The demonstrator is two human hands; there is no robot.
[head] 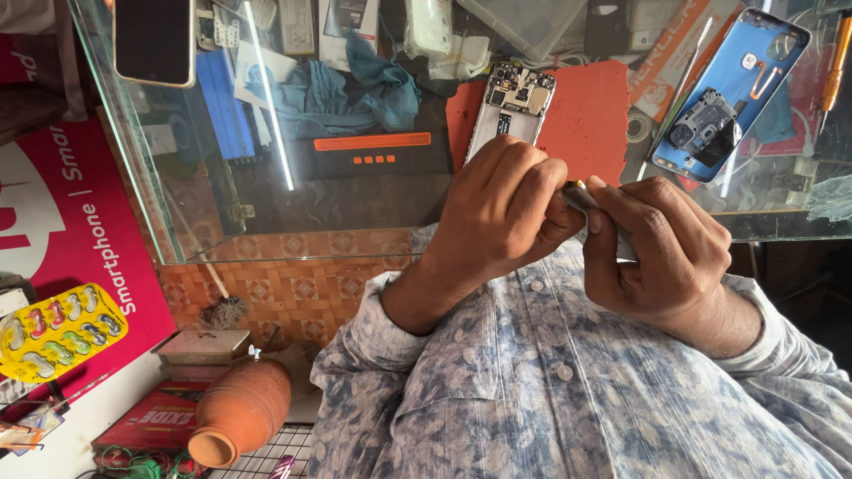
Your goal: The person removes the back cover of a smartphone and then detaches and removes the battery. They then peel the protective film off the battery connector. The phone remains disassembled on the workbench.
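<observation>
Far left, a yellow blister card lies on the red poster, a clay pot tipped over below it. Up on the glass counter there's a dark phone, then a crumpled blue cloth. Now to the middle: an opened phone body, circuit board showing, lies on the red mat, its lower end tucked under the knuckles. The left hand is curled over, fingers pressed together and bearing down around a small grey tool. Just touching it, the right hand pinches that same tool between thumb and forefinger, wrist bent in, both forearms rising from the patterned shirt. The tool looks thin, stiff and light, likely slippery, so a grip close to its tip seems wise. The phone body looks fragile, best taken by its side edges, off the board. Far right, a blue back cover rests tilted on the glass, an orange-handled screwdriver beyond
</observation>
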